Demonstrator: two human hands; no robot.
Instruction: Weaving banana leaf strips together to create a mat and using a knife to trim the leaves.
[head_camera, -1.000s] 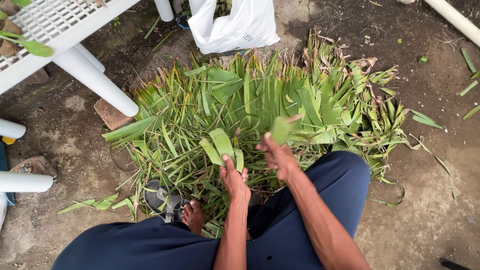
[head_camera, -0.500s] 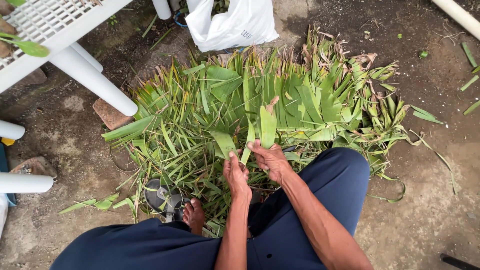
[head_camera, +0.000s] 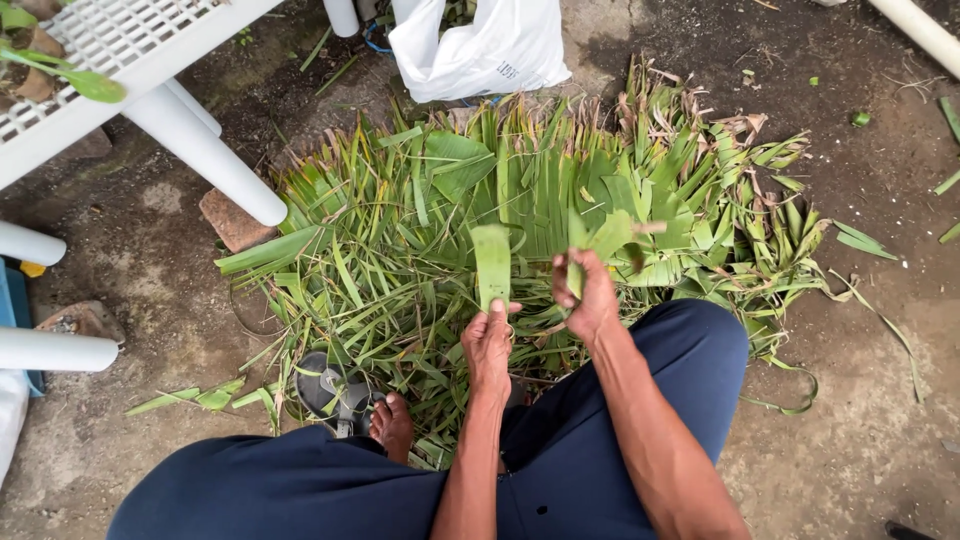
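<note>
Head view: the person sits low over a heap of green leaves (head_camera: 560, 190) spread on bare dirt ground (head_camera: 860, 420). The left hand (head_camera: 488, 340) pinches the lower end of a broad leaf strip (head_camera: 491, 262), which stands upright above the fingers. The right hand (head_camera: 590, 295), just beside it, is closed around the base of a second leaf piece (head_camera: 600, 235) that fans out above the knuckles. Both hands hover over the near edge of the heap, between the person's knees in dark blue trousers (head_camera: 620, 440). A bare foot (head_camera: 392, 425) rests beside a grey sandal (head_camera: 330, 392). A white plastic bag (head_camera: 480, 50) lies beyond the heap, and white table legs (head_camera: 205, 150) stand at left.
</note>
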